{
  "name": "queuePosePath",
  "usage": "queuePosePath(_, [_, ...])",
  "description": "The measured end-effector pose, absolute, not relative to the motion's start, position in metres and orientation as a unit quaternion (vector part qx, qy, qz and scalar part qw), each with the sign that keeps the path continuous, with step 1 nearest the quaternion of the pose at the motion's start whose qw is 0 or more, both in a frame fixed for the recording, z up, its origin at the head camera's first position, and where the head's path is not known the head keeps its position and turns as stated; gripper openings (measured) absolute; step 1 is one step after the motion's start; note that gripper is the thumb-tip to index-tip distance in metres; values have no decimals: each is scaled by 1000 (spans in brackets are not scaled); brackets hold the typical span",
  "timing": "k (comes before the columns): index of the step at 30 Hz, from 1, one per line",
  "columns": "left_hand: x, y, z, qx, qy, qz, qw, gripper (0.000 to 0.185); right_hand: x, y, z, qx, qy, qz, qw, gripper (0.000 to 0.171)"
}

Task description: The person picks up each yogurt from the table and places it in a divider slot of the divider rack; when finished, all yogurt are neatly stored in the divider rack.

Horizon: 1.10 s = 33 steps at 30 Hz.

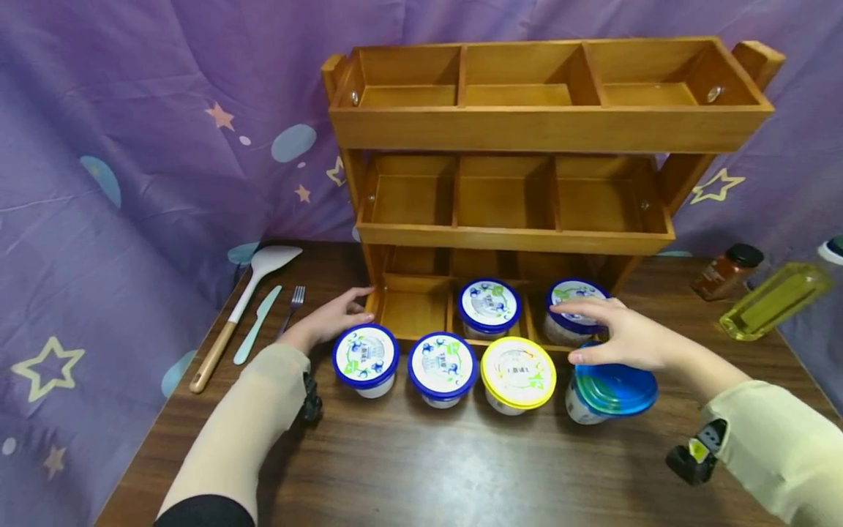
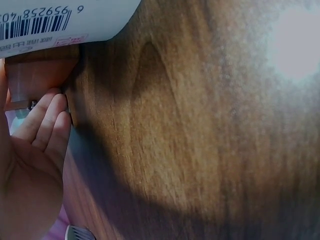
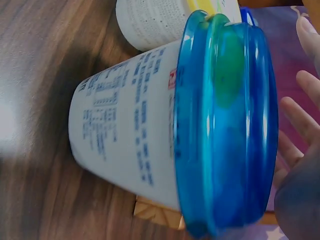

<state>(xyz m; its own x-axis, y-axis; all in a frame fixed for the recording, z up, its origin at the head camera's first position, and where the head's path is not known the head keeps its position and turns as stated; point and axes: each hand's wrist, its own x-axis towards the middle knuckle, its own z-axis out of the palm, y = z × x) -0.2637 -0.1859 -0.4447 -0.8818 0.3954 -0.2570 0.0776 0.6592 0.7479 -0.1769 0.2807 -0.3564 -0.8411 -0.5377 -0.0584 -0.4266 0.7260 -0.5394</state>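
Note:
My left hand [image 1: 332, 319] is at the left front corner of the shelf's bottom tier [image 1: 411, 311], its fingers extended against the wood. Just right of it stands a blue-rimmed tub [image 1: 366, 355]. My right hand [image 1: 622, 333] reaches over a blue-lidded cup [image 1: 609, 391], fingers spread, with fingertips over a blue-rimmed tub [image 1: 574, 296] in the bottom tier's right compartment; contact is unclear. In the right wrist view, those fingers [image 3: 300, 117] are loose and apart beyond the cup. Another blue-rimmed tub [image 1: 489, 304] sits in the middle compartment.
Between the hands stand a blue-rimmed tub [image 1: 443, 366] and a yellow-rimmed tub [image 1: 518, 373]. To the left lie a spatula [image 1: 246, 300], a knife [image 1: 257, 324] and a fork [image 1: 294, 304]. A spice jar [image 1: 727, 271] and an oil bottle [image 1: 773, 300] are at right.

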Motion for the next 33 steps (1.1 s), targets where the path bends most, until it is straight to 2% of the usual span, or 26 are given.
queuePosePath(13, [-261,-186,-445,129,885,398,204,64,-158,311,-365,-268,920,-270,90,59])
queuePosePath(25, [-264,-186,-444,132,883,401,207,64,-137,323,-372,-282,908,-289,114,79])
queuePosePath(33, [-265,-187,-446,133,882,404,205,64,-137,328,-379,-263,892,-341,136,72])
